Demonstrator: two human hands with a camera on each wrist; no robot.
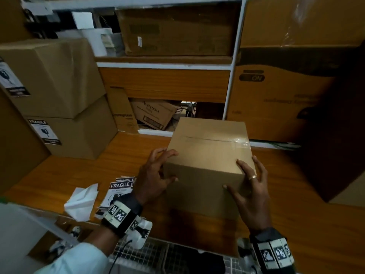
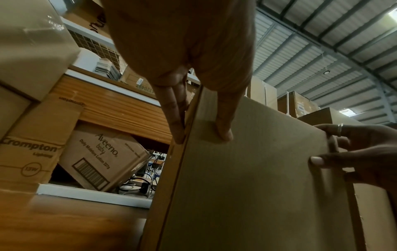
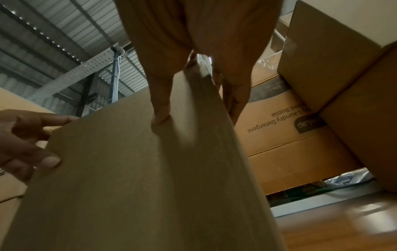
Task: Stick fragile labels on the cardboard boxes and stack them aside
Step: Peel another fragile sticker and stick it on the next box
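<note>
Two hands frame a plain cardboard box [image 1: 209, 153] that stands on the wooden worktop [image 1: 83, 171], its taped top seam facing up. The left hand [image 1: 153, 181] sits at the box's near left corner: the fingers [image 2: 174, 117] lie straight along the left side wall and the thumb [image 2: 224, 125] presses flat on the near face, so the grip is spread across the corner edge rather than curled round it. The right hand [image 1: 249, 191] mirrors this at the near right corner, with a ringed finger resting on the top, the thumb [image 3: 160, 108] flat on the near face and the other fingers [image 3: 235, 101] reaching down the right side; its grip is likewise spread, the fingers straight against the cardboard. The box shows no label on the faces in view.

Left of the left wrist, a small pile of fragile labels [image 1: 118, 192] lies on the worktop, partly hidden by the hand, and just beside it a crumpled piece of white backing paper [image 1: 82, 202]. Further left, two boxes are stacked one on the other, the upper labelled box [image 1: 51, 76] and the lower labelled box [image 1: 79, 135], each carrying a black-and-white fragile sticker on its left-facing side. Behind the worktop a shelf unit [image 1: 164, 66] holds more cartons, and a large printed carton [image 1: 276, 103] stands to the right.
</note>
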